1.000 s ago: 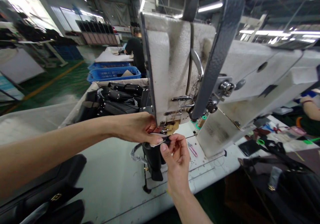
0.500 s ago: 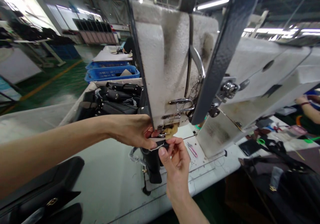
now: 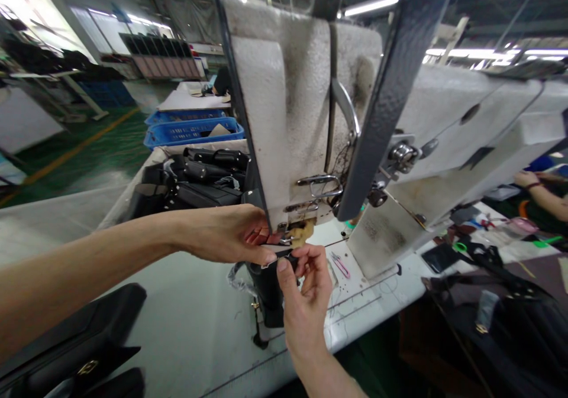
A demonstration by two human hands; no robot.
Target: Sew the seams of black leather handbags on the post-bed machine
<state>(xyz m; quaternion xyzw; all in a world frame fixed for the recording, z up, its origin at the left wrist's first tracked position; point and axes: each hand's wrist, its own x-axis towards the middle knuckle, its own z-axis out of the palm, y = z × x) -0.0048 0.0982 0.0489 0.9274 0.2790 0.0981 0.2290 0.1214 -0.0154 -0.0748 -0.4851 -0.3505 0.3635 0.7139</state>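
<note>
A black leather bag [image 3: 267,294] hangs down below the head of a sewing machine [image 3: 284,102], its upper edge close under the presser foot area. My left hand [image 3: 244,235] reaches in from the left, thumb laid on the bag's edge and fingers partly hidden behind the machine head. From the front, my right hand [image 3: 308,285] pinches the same edge between thumb and fingers. A yellowish piece [image 3: 302,234] sits by the needle, just above my right fingertips. The needle itself cannot be made out.
Pink-handled thread snips [image 3: 341,265] lie on the machine bed. Black bags fill a bin [image 3: 199,176] behind, with blue crates [image 3: 190,132] beyond. More black bags [image 3: 84,333] lie at lower left and a black bag [image 3: 510,315] at right. Another person's arm [image 3: 539,194] shows far right.
The view has shifted slightly, so the machine appears a little further left. Both hands keep hold of the bag's edge, and my right hand has moved slightly left.
</note>
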